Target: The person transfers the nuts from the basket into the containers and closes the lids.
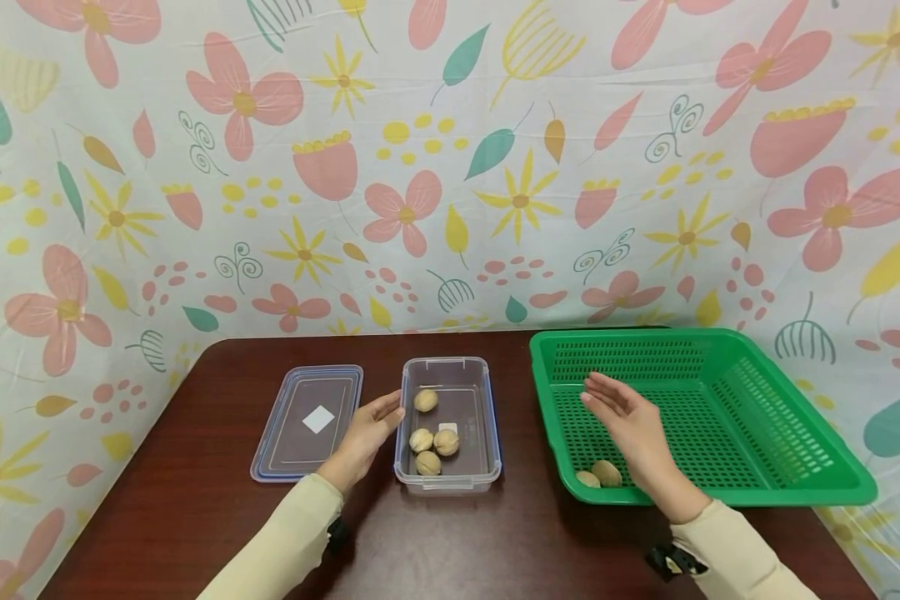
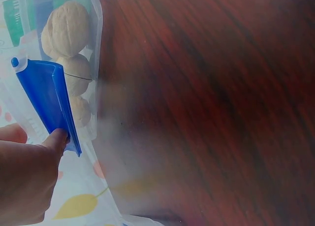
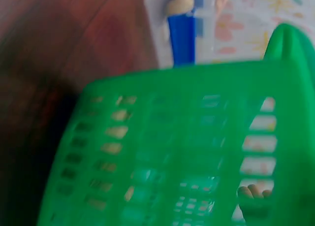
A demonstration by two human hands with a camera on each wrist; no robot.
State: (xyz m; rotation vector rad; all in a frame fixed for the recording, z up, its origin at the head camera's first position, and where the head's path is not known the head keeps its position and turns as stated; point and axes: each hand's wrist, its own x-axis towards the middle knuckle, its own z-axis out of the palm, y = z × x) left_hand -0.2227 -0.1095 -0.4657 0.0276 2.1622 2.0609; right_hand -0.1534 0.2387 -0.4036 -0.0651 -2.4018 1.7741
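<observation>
My left hand (image 1: 365, 433) touches the left side of a clear plastic food container (image 1: 450, 482) with loosely bent fingers. In the left wrist view its thumb rests at a blue clip (image 2: 44, 95) on that side. Several walnuts (image 1: 446, 442) lie inside the container, mostly toward its front left. My right hand (image 1: 633, 429) hovers over the left part of a green plastic basket (image 1: 787, 454), fingers extended and nothing visible in them. Below it, two walnuts (image 1: 607, 473) lie in the basket's front left corner. The right wrist view mostly shows the basket's slotted wall (image 3: 147, 137), blurred.
A flat clear lid (image 1: 296, 454) with a blue edge and a white label lies left of the container. The dark wooden table (image 1: 465, 550) ends at the back against a flower-patterned cloth (image 1: 405, 250). The container stands between lid and basket.
</observation>
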